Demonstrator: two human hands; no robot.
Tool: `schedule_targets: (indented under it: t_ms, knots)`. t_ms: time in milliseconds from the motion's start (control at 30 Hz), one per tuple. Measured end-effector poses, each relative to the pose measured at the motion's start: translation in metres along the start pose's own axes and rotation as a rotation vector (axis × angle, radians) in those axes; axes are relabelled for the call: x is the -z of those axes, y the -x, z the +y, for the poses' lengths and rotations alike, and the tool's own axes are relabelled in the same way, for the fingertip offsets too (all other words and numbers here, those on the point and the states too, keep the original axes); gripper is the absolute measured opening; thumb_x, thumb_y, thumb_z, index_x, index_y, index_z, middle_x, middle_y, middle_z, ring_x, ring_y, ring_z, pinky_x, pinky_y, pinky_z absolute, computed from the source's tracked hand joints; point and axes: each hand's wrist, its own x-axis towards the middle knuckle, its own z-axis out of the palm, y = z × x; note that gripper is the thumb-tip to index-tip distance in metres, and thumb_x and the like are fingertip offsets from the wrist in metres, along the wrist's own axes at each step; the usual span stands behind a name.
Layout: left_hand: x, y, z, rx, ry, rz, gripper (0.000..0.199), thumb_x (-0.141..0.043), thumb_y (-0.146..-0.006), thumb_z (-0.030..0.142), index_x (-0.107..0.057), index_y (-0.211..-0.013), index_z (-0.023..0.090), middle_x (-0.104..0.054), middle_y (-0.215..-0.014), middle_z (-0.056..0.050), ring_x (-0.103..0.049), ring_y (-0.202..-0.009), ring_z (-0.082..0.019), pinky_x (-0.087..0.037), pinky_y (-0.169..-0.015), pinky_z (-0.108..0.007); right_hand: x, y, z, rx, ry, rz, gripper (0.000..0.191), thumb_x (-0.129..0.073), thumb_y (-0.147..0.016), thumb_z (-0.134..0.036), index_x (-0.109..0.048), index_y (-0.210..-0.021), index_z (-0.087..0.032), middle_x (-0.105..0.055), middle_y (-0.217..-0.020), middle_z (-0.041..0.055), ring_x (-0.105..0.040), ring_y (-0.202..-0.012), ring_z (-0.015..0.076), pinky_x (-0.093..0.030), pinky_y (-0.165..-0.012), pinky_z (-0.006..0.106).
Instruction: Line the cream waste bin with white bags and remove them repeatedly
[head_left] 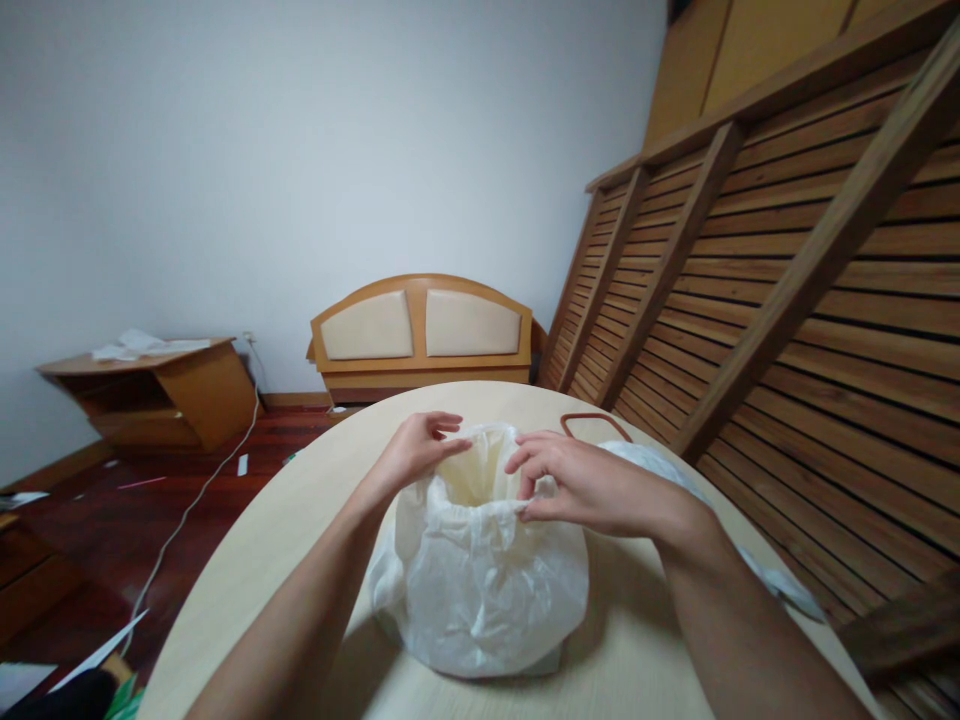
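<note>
A white, translucent plastic bag (pixel 487 590) stands on a round pale table (pixel 300 560), draped around what looks like a container with its wide mouth facing up. Its inside is pale yellowish, and the container's base is mostly hidden by the plastic. My left hand (pixel 426 445) is at the far left of the mouth, thumb and fingers apart, holding nothing. On the right side of the rim, my right hand (pixel 566 480) has curled fingers over the opening and its thumb at the edge, with the plastic between them.
A brown loop-shaped handle (pixel 596 418) and more whitish plastic (pixel 652 460) lie behind my right arm. Slatted wooden panels (pixel 750 330) lean close on the right. A headboard (pixel 420 330) stands beyond the table. A low cabinet (pixel 172 395) and a white cable (pixel 195 510) are on the left.
</note>
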Motion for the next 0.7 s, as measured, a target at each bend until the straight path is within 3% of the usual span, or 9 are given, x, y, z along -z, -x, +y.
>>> schedule_targets:
  t_ms: [133, 333, 467, 633, 700]
  knots:
    - [0.005, 0.004, 0.015, -0.023, 0.008, 0.105, 0.064, -0.086, -0.062, 0.038, -0.069, -0.12, 0.019, -0.065, -0.134, -0.016, -0.064, -0.117, -0.033, -0.051, -0.096, -0.045, -0.002, 0.001, 0.002, -0.029, 0.032, 0.009, 0.002, -0.078, -0.08, -0.027, -0.078, -0.078, -0.026, -0.075, -0.105, 0.0035, -0.066, -0.111, 0.0284, -0.05, -0.101, 0.042]
    - [0.0, 0.029, 0.029, -0.192, 0.049, 0.145, 0.06, -0.067, -0.084, 0.05, -0.055, -0.136, 0.023, -0.049, -0.152, -0.015, -0.046, -0.139, -0.033, -0.039, -0.111, -0.051, -0.003, 0.002, 0.001, -0.047, 0.035, 0.043, 0.004, -0.076, -0.08, -0.026, -0.076, -0.077, -0.024, -0.075, -0.102, 0.0042, -0.067, -0.11, 0.0282, -0.05, -0.1, 0.043]
    - [-0.012, 0.06, 0.013, -0.303, -0.008, 0.157, 0.071, -0.063, -0.088, 0.054, -0.039, -0.148, 0.023, -0.03, -0.161, -0.017, -0.032, -0.148, -0.034, -0.031, -0.117, -0.056, -0.004, 0.007, -0.004, -0.074, 0.044, 0.072, 0.003, -0.075, -0.078, -0.021, -0.074, -0.076, -0.023, -0.075, -0.103, 0.0053, -0.066, -0.11, 0.0289, -0.05, -0.102, 0.045]
    - [-0.019, 0.095, -0.012, -0.461, -0.094, 0.132, 0.089, -0.068, -0.084, 0.056, -0.025, -0.154, 0.023, -0.023, -0.163, -0.02, -0.022, -0.152, -0.036, -0.023, -0.121, -0.059, -0.008, 0.019, -0.013, -0.057, 0.03, 0.065, 0.003, -0.077, -0.078, -0.026, -0.075, -0.077, -0.025, -0.072, -0.113, 0.006, -0.059, -0.125, 0.0309, -0.045, -0.109, 0.047]
    - [-0.02, 0.103, -0.018, -0.45, -0.092, 0.14, 0.092, -0.068, -0.084, 0.056, -0.021, -0.155, 0.023, -0.023, -0.163, -0.02, -0.025, -0.151, -0.037, -0.024, -0.121, -0.06, -0.012, 0.024, -0.012, -0.04, 0.01, 0.098, 0.026, -0.082, -0.075, -0.035, -0.075, -0.098, -0.026, -0.065, -0.131, 0.0073, -0.048, -0.137, 0.0316, -0.038, -0.115, 0.05]
